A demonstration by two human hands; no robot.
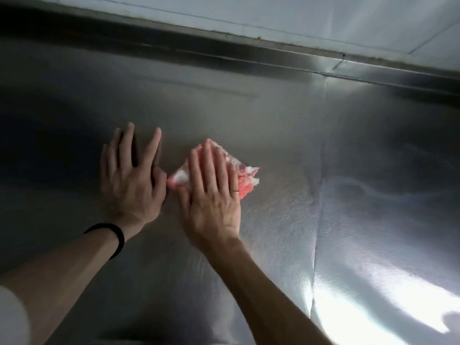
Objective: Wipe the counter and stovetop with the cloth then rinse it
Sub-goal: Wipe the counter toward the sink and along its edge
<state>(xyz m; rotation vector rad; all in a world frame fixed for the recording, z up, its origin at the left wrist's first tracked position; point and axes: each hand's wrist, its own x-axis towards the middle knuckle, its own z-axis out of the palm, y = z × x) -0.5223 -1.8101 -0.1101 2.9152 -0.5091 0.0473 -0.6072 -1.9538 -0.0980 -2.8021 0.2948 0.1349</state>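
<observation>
A pink and white cloth [245,176] lies folded on the textured steel counter [249,108] near the middle of the view. My right hand [214,195] presses flat on top of the cloth, fingers extended, with a ring on one finger. The cloth sticks out to the left and right of the fingers. My left hand [132,178] rests flat on the bare counter just left of the cloth, fingers spread, holding nothing. A black band circles my left wrist. No stovetop or sink shows in this view.
A raised steel backsplash ledge [224,53] runs along the counter's far edge, with pale wall tiles [298,16] above it. A seam [321,170] in the counter sheet runs front to back on the right. Bright glare [368,300] lies at the lower right.
</observation>
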